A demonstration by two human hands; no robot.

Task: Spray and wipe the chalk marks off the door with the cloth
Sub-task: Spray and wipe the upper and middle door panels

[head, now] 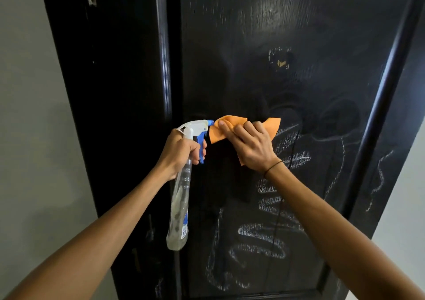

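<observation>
A black door (pixel 230 46) fills the view. White chalk marks (pixel 264 233) cover its lower middle and right; the area above and left of my hands looks dark and wet. My left hand (pixel 181 154) grips the neck of a clear spray bottle (pixel 179 207) with a white and blue trigger head, fingers round the trigger. Its nozzle points right and touches the orange cloth (pixel 220 131). My right hand (pixel 250 145) holds that crumpled cloth against the door, fingers curled over it.
A black door frame (pixel 103 92) stands on the left with a grey wall (pixel 27 115) beyond it. A raised moulding (pixel 381 106) runs along the panel's right side. More chalk lines (pixel 379 180) lie right of it.
</observation>
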